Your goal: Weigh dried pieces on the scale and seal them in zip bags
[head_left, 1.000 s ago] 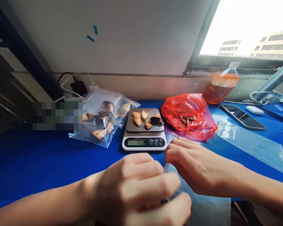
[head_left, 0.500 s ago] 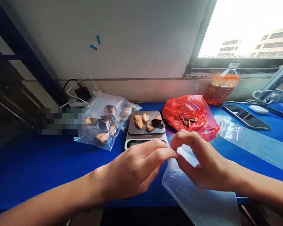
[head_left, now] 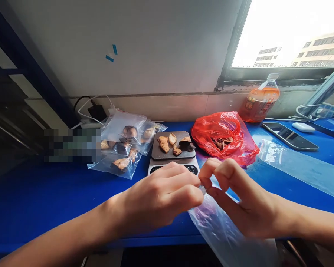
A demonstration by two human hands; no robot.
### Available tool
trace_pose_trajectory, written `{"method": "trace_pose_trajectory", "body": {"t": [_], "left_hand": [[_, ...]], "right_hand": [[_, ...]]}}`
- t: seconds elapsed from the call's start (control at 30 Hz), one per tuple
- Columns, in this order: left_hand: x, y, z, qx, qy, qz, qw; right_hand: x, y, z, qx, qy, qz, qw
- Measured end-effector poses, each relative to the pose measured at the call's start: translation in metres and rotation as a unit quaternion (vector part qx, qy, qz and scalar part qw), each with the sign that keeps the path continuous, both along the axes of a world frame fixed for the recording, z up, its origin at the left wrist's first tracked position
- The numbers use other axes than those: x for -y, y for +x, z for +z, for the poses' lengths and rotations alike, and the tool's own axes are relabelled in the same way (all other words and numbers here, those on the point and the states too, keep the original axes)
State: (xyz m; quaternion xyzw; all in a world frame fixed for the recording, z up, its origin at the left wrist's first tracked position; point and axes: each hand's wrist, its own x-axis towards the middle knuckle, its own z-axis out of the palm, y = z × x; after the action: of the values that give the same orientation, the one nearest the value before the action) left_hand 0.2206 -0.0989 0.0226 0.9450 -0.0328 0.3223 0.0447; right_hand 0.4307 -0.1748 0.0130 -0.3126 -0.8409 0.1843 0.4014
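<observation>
My left hand and my right hand meet in front of the scale, fingers pinched on the top edge of a clear plastic bag. The bag hangs down over the front edge of the table and looks flat. Behind my hands stands a small white kitchen scale with a dark plate, its front partly covered by my left hand. Several dried brown pieces lie on the plate; their kind I cannot tell. Right of the scale, a red plastic bag lies open with more brown pieces in it.
Left of the scale, clear zip bags hold similar pieces. Another flat clear bag lies at the right, near a phone and a white earbud case. A bottle of orange-red drink stands by the window.
Both hands have come slightly lower, with the bag's top edge between them. The left fingers have curled in more, and more of the scale's button panel shows.
</observation>
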Motion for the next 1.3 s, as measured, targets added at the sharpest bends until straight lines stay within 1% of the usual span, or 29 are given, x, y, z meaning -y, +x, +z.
{"method": "trace_pose_trajectory", "body": {"t": [0.07,0.13,0.23,0.33,0.4,0.57,0.67,0.8,0.97,1.13,1.23,1.3], "left_hand": [[-0.003,-0.001,0.002,-0.016,-0.004,-0.005,1.000],[-0.007,-0.002,0.002,-0.025,-0.030,-0.007,0.999],[-0.012,-0.001,-0.002,-0.025,-0.058,0.012,0.998],[-0.013,0.000,-0.006,-0.039,-0.055,0.033,0.997],[-0.012,0.000,-0.005,-0.052,-0.045,0.045,0.997],[-0.013,-0.006,0.002,-0.057,-0.022,0.088,0.994],[-0.016,-0.008,0.004,-0.066,-0.019,0.101,0.992],[-0.016,-0.006,0.005,-0.084,-0.008,0.093,0.992],[-0.014,-0.005,0.008,-0.112,-0.054,0.073,0.990],[-0.020,-0.008,0.013,-0.116,-0.044,0.066,0.990],[-0.026,-0.008,0.014,-0.115,-0.091,0.068,0.987],[-0.031,-0.007,0.013,-0.111,-0.128,0.069,0.983]], "right_hand": [[0.001,0.002,0.004,-0.014,-0.008,0.003,1.000],[0.001,0.004,0.005,-0.016,-0.005,-0.003,1.000],[-0.003,0.005,0.002,0.033,0.007,-0.027,0.999],[-0.008,0.003,-0.002,0.085,0.033,-0.034,0.995],[-0.010,0.003,-0.003,0.087,0.045,-0.030,0.995],[-0.012,0.003,-0.002,0.090,0.013,-0.063,0.994],[-0.014,0.004,-0.002,0.108,0.001,-0.063,0.992],[-0.017,0.005,-0.002,0.134,-0.007,-0.048,0.990],[-0.017,0.006,-0.001,0.150,-0.010,-0.026,0.988],[-0.017,0.006,0.005,0.153,-0.032,0.006,0.988],[-0.018,0.004,0.012,0.174,-0.056,0.004,0.983],[-0.020,0.003,0.016,0.217,-0.040,-0.001,0.975]]}}
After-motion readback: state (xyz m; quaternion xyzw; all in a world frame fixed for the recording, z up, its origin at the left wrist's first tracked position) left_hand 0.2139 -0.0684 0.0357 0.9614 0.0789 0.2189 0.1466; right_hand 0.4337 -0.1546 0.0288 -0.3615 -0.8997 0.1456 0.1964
